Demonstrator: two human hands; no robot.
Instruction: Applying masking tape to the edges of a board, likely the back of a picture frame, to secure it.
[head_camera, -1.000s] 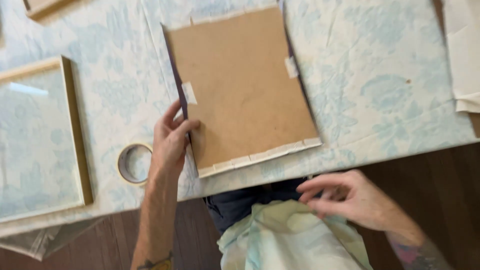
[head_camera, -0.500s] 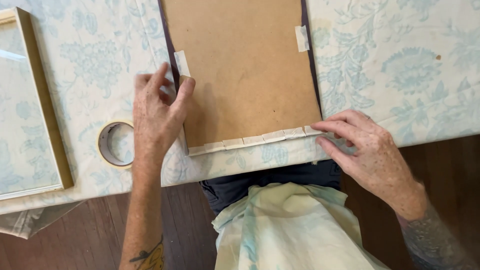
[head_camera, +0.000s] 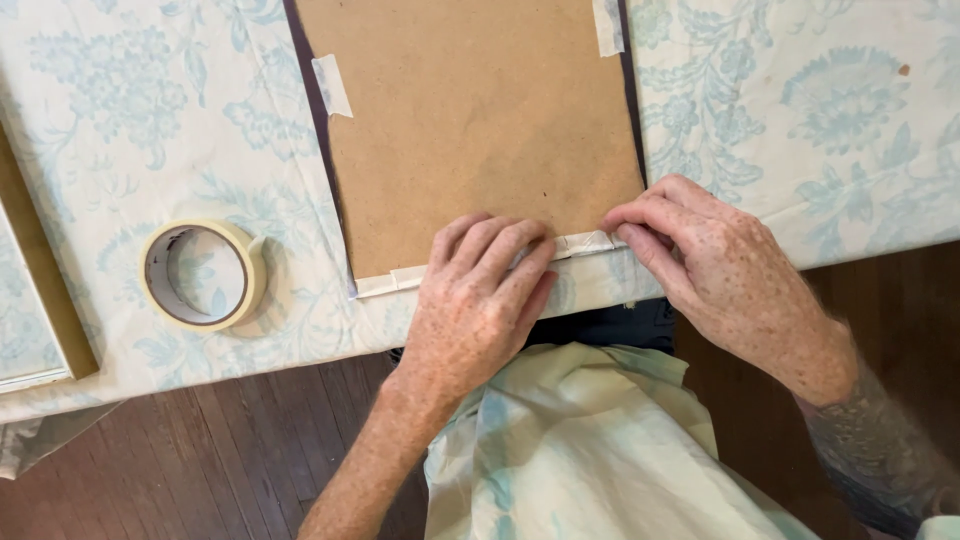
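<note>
A brown backing board (head_camera: 470, 120) lies face down on a dark frame, on a table covered with a pale blue floral cloth (head_camera: 150, 120). A strip of cream masking tape (head_camera: 400, 279) runs along the board's near edge. My left hand (head_camera: 480, 300) lies flat on that edge, fingers pressing the tape near the middle. My right hand (head_camera: 720, 270) pinches the tape's right end at the board's near right corner with its fingertips. Short tape pieces hold the board's left side (head_camera: 331, 84) and right side (head_camera: 607, 25).
A roll of masking tape (head_camera: 203, 273) lies on the cloth left of the board. A gold-edged picture frame (head_camera: 40, 300) sits at the far left. The table's near edge runs under my hands, with dark wooden floor (head_camera: 200, 460) below.
My left hand slid from the board's left side to the taped near edge. My right hand stayed at the near right corner. The view has closed in on the board.
</note>
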